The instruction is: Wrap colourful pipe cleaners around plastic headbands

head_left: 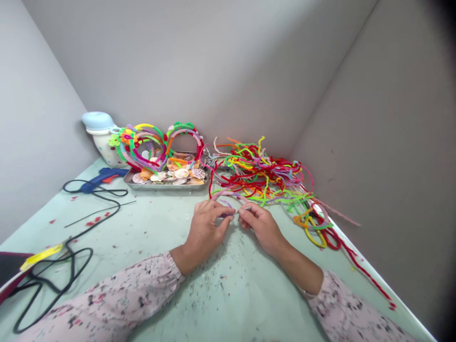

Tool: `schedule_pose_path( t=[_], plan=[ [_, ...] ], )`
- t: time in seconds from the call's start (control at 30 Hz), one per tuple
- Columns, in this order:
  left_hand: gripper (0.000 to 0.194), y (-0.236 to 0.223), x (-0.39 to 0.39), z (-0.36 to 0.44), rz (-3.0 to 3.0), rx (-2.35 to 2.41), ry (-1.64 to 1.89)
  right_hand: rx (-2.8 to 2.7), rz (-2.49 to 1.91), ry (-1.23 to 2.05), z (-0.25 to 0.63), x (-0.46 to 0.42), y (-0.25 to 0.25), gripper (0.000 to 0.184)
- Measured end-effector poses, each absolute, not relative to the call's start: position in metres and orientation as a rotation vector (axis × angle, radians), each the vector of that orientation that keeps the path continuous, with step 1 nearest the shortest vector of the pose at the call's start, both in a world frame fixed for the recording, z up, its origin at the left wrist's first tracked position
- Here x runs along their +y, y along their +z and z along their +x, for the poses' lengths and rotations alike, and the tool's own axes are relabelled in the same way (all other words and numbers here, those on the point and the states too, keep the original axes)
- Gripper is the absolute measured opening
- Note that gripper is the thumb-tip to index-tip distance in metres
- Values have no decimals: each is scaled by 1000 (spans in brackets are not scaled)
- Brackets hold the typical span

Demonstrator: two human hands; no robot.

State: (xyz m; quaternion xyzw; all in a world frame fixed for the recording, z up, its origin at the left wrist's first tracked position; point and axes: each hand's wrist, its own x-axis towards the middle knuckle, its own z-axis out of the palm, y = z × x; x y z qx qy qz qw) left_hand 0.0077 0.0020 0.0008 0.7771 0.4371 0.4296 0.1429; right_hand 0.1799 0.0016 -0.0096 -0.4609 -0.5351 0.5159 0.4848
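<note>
My left hand [204, 232] and my right hand [260, 225] meet above the pale green table [171, 280], pinching the two ends of a thin pink-and-purple pipe cleaner loop [224, 193]. The loop arches up and away from my fingers. A small grey metal tip [248, 207] shows at the fingertips of my right hand, and a purple bit [225, 215] lies between my hands. Just beyond the loop spreads a tangled heap of multicoloured pipe cleaners [260, 173].
A metal tray [166, 186] of seashells stands at the back, with finished pipe cleaner headbands [156, 145] leaning on it. To the left lie a blue hot glue gun [103, 176] and its black cord [94, 209]. A white container [99, 135] sits in the corner; grey walls bound the table.
</note>
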Motion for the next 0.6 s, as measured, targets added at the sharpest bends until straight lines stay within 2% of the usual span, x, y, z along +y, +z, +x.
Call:
schedule_pose_path(
  t=[0.6],
  plan=[
    [11, 0, 3, 7, 2209, 1234, 1221, -1325, -1118, 1250, 180, 1, -8, 21]
  ],
)
